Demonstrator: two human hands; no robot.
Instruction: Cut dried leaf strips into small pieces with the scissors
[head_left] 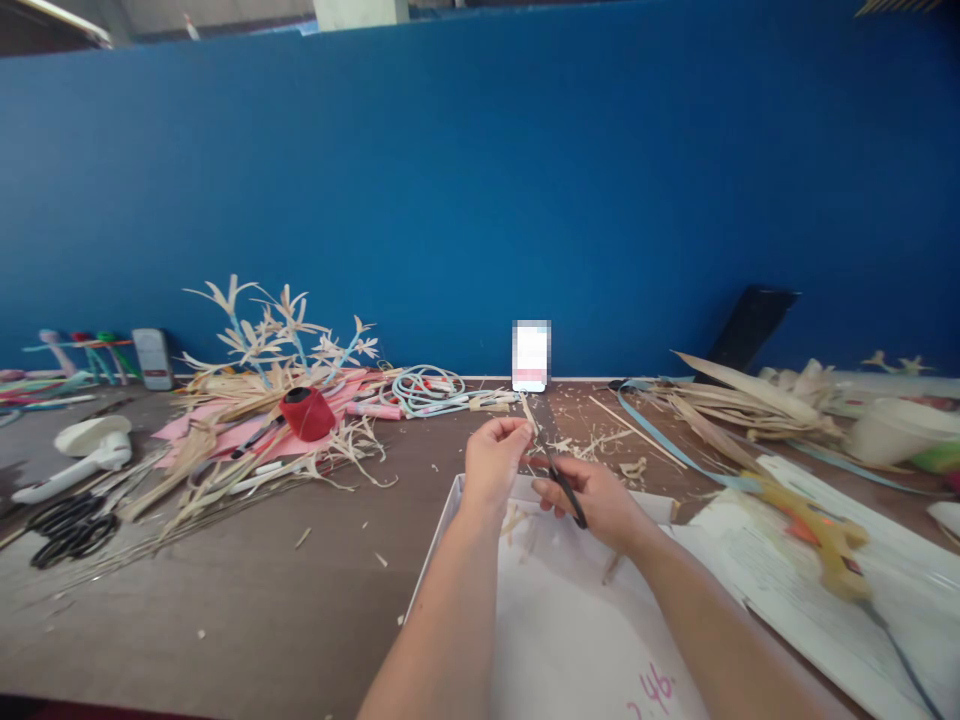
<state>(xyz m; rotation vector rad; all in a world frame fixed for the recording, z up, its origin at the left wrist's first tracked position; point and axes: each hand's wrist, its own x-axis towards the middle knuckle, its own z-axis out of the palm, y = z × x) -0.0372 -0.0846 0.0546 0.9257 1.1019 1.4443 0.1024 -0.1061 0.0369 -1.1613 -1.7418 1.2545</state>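
My left hand [498, 458] pinches a thin pale strip [528, 408], which looks like dried husk or straw and points up from the fingertips. Close beside it, my right hand [589, 498] is closed around a pair of dark-handled scissors [570, 492]. The blades slant up toward the strip, near the left fingertips; whether they touch it I cannot tell. Both hands are over the far end of a shallow white box [555, 610], with small pale scraps inside and pink handwriting on its bottom.
At left lie black scissors [73, 528], a red thread spool [307, 413], husk flowers [289, 330] and a white handheld fan [86, 450]. A lit phone [531, 355] leans on the blue wall. Right are a yellow glue gun [821, 535], a white cup [896, 430] and dried husks [757, 395].
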